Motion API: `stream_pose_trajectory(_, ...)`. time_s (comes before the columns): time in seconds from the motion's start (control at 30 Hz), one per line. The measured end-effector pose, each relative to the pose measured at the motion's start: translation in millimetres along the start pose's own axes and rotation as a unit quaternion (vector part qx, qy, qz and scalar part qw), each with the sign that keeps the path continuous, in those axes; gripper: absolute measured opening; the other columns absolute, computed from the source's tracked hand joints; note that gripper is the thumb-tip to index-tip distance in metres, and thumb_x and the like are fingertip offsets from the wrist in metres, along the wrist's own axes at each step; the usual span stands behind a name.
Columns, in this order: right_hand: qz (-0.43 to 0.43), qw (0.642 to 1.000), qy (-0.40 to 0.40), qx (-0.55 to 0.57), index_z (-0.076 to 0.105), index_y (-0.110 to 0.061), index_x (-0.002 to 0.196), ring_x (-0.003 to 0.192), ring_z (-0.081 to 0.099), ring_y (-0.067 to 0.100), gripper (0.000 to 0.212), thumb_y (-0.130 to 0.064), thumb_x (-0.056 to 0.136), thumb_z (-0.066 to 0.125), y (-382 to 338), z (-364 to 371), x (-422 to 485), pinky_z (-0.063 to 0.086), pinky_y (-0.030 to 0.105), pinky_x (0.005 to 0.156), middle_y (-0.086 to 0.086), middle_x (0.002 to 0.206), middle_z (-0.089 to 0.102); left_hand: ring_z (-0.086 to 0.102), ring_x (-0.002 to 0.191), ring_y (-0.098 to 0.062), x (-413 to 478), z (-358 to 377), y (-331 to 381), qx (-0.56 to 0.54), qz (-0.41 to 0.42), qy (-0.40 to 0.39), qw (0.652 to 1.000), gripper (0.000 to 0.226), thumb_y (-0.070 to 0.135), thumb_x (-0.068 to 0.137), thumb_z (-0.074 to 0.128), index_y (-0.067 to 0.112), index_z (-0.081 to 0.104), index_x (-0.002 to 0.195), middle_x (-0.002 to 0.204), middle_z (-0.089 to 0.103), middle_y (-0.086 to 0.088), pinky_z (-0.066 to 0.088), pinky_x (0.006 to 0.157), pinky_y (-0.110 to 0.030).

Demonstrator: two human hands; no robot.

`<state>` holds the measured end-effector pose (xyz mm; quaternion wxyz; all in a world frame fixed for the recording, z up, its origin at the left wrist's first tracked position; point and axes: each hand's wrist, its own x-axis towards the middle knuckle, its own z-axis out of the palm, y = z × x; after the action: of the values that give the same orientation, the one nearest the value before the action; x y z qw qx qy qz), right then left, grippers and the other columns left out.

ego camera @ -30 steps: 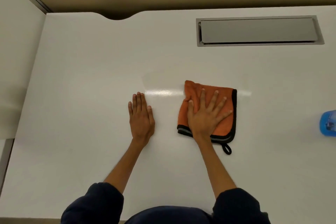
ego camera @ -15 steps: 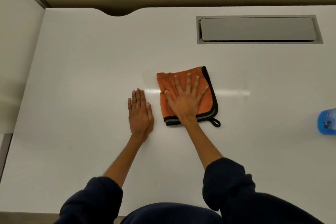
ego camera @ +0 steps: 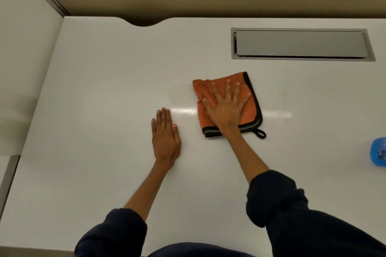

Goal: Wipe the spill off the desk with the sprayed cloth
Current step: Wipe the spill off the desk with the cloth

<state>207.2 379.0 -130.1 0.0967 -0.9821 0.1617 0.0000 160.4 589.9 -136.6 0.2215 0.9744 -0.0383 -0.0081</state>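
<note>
Here, left hand (ego camera: 166,142) flat on the white table (ego camera: 94,110), fingers together, grip holding nothing. Faint damp patch (ego camera: 180,95), possibly spill. Right hand (ego camera: 226,108) splayed, pressing orange cloth (ego camera: 248,89) mid-table. Blue bottle (ego camera: 379,154) at right edge.

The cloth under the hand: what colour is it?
Orange, with a black and grey trimmed edge and a black hanging loop; the cloth shows clearly in the head view.
</note>
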Motion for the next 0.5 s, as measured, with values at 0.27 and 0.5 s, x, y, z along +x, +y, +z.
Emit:
stream_pose_trajectory(0.27,-0.050,0.998,-0.039,0.019,0.028,-0.041,0.151,0.150,0.002,0.044,0.087,-0.088,0.078,0.026,-69,4,7,-0.003,0.076,0.109,0.014,0.163,0.018,0.005,0.153,-0.014,1,1,-2,-0.002,0.001,-0.004,1.000,0.055,0.027,0.104,0.021,0.009,0.015,0.156,0.165,0.015,-0.005,0.001,0.126,-0.036)
stream_pose_trajectory(0.5,-0.038,0.991,-0.117,0.062,0.015,-0.040,0.154,0.149,-0.014,0.043,0.109,-0.093,0.064,0.045,-78,-5,14,-0.011,0.077,0.107,0.016,0.164,0.000,0.004,0.153,-0.014,1,0,-2,-0.007,-0.001,-0.012,1.000,0.056,0.029,0.104,0.016,0.010,0.015,0.156,0.165,0.014,-0.006,0.001,0.126,-0.037)
